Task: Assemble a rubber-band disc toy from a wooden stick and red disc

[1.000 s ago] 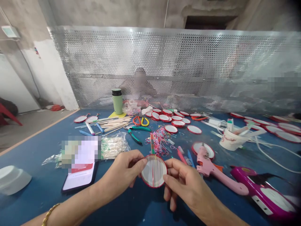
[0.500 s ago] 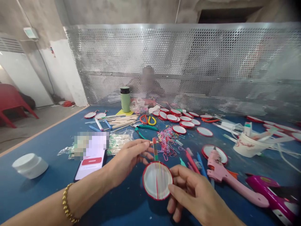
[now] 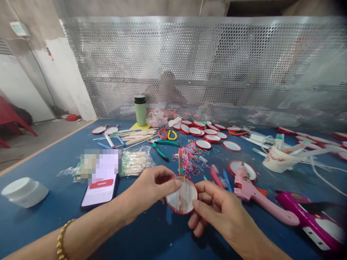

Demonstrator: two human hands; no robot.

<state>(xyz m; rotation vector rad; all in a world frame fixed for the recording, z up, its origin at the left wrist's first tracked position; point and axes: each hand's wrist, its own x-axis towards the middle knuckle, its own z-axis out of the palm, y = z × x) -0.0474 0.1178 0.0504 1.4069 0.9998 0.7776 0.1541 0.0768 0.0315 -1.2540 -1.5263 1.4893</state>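
Between my hands is a small round disc (image 3: 187,193) with a pale face and a red rim. Thin strings, one red and one yellow among them, run down its face, and a short stick (image 3: 180,161) in red and green bands sticks up from its top. My left hand (image 3: 158,184) is closed on the upper left rim, its thumb lying on the face. On the right edge, my right hand (image 3: 219,207) pinches the disc between thumb and fingers. Just beyond the stick lies a pile of colourful small clips (image 3: 191,155).
A phone (image 3: 101,195) and bagged sticks (image 3: 137,162) lie left, near a white jar (image 3: 24,191). Green-handled pliers (image 3: 162,151) and more red-rimmed discs (image 3: 213,138) lie farther back. At right are a pink glue gun (image 3: 271,206), a magenta tool (image 3: 295,204) and a paper cup (image 3: 279,160).
My left hand has moved from beside the banded stick down onto the disc's upper left rim. The right hand keeps its hold on the right edge. The camera view has shifted slightly.
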